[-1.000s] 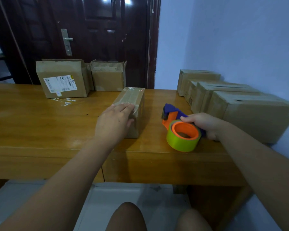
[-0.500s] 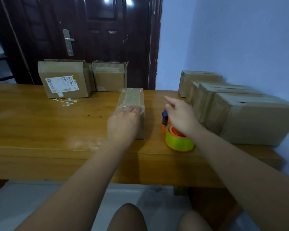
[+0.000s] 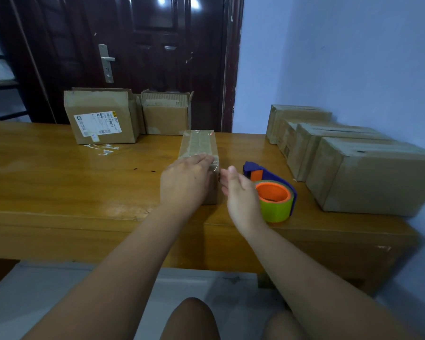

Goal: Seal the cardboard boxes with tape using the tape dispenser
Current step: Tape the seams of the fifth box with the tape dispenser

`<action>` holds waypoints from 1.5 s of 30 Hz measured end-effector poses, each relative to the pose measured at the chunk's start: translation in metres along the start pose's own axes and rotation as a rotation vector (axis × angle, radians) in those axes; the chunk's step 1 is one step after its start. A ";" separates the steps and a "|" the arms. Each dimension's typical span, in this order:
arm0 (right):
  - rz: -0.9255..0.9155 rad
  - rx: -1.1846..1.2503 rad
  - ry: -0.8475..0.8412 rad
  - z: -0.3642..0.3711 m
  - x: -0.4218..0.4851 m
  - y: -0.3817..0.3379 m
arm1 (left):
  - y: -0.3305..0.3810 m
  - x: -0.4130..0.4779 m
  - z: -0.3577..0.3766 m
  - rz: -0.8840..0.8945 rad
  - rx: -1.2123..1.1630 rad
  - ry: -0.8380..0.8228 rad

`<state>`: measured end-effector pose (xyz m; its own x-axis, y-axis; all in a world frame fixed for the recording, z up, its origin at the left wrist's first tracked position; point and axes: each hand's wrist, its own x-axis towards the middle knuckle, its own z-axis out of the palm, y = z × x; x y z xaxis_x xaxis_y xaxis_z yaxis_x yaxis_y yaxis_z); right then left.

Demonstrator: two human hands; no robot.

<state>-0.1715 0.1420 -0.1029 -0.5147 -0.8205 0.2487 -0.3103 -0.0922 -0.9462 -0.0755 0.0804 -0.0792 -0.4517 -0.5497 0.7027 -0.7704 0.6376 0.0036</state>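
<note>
Knees: two bare knees (image 3: pixel 189 317) at the near edge of the view; pale tiled floor (image 3: pixel 59 290) beneath them.
Worktop: long glossy yellow-brown wooden worktop (image 3: pixel 59 182) running left to right; its front edge lies nearest.
Tape dispenser: blue plastic tape dispenser with an orange hub and a yellow-green tape roll (image 3: pixel 275 192); it lies on its side on the worktop, near the front edge, right of centre; no hand holds it.
Right hand: right hand (image 3: pixel 241 192) between the dispenser and the narrow box; fingers loosely straight and apart, thumb up, palm turned left towards the box's right side; fingertips right at the box's near right corner, contact not clear; it grips nothing.
Left hand: left hand (image 3: pixel 184 182) lying palm down on the near end of the narrow box's top; fingers straight and together, pressing flat rather than curling round anything.
Task box: narrow brown cardboard box with clear tape along its top (image 3: pixel 199 143); it stands in the middle of the worktop, long side running near to far, just left of the dispenser.
Right row: four closed brown cardboard boxes (image 3: pixel 368 173) lined up side by side along the right wall, nearest one largest in view.
Scraps: small bits of clear tape (image 3: pixel 106 149) stuck on the worktop, far left of the narrow box.
Far boxes: brown cardboard box with a white shipping label (image 3: pixel 101 116) at the far edge; a smaller brown box with raised flaps (image 3: pixel 166 114) just right of it.
Background: dark brown panelled door (image 3: pixel 145 45) with a metal handle (image 3: pixel 106 62); pale blue wall (image 3: pixel 341 57) to the right.
</note>
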 end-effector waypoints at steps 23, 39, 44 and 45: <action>-0.447 -0.487 -0.218 -0.020 0.043 -0.010 | -0.061 -0.022 0.029 -0.306 -1.079 -0.078; -0.355 -0.310 -0.324 -0.029 0.052 -0.009 | -0.059 -0.028 0.047 -0.078 -0.803 0.074; -0.379 -0.335 -0.342 -0.030 0.051 -0.008 | -0.061 -0.022 0.052 -0.017 -0.695 0.142; -0.389 -0.347 -0.342 -0.030 0.051 -0.008 | -0.062 -0.020 0.052 -0.007 -0.674 0.150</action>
<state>-0.2196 0.1183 -0.0767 -0.0446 -0.9030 0.4273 -0.6952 -0.2791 -0.6624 -0.0424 0.0239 -0.1309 -0.3431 -0.5056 0.7916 -0.3037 0.8572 0.4159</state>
